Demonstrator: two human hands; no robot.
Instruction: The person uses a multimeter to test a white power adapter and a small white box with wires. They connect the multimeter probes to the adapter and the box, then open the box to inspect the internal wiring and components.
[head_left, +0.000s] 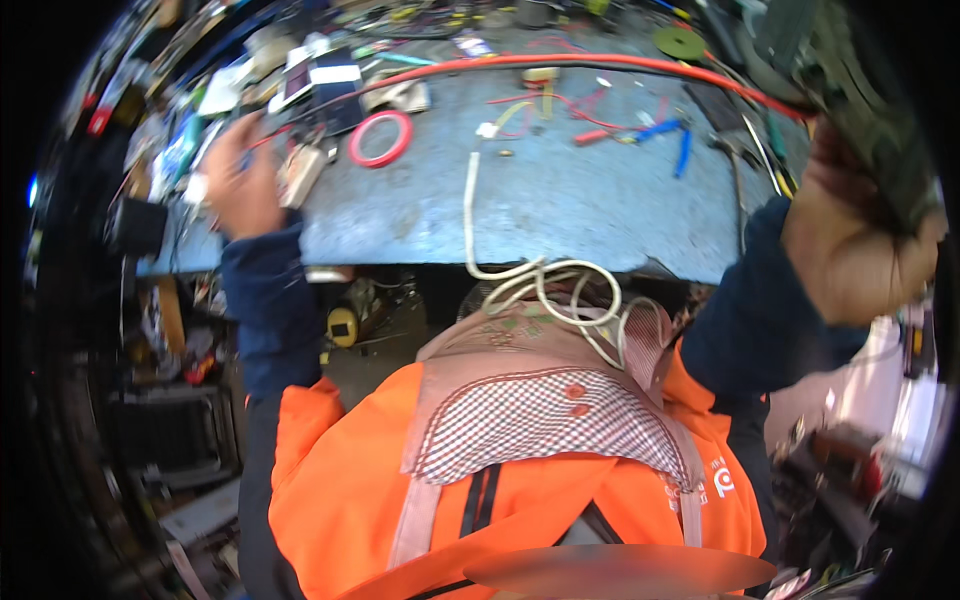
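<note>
A long red-and-black cable (600,62) stretches in a bow across the far side of the blue workbench (400,215). My left hand (243,185), blurred, is closed around its thin left end. My right hand (860,245) is raised at the far right, with its fingers curled about the cable's other end; a dark grey-green object (870,100) beside it partly hides them. Below the cable lie a roll of red tape (382,138) and blue-handled pliers (668,138). A white cable (470,215) runs over the bench's near edge and coils on my apron (550,420).
A hammer (738,165) lies right of the pliers. Thin red wires (560,97) and a small yellowish piece (541,78) are mid-bench. Phone-like slabs (335,90) and clutter crowd the far left. A green disc (679,42) sits at the back, and a yellow item (342,326) is under the bench.
</note>
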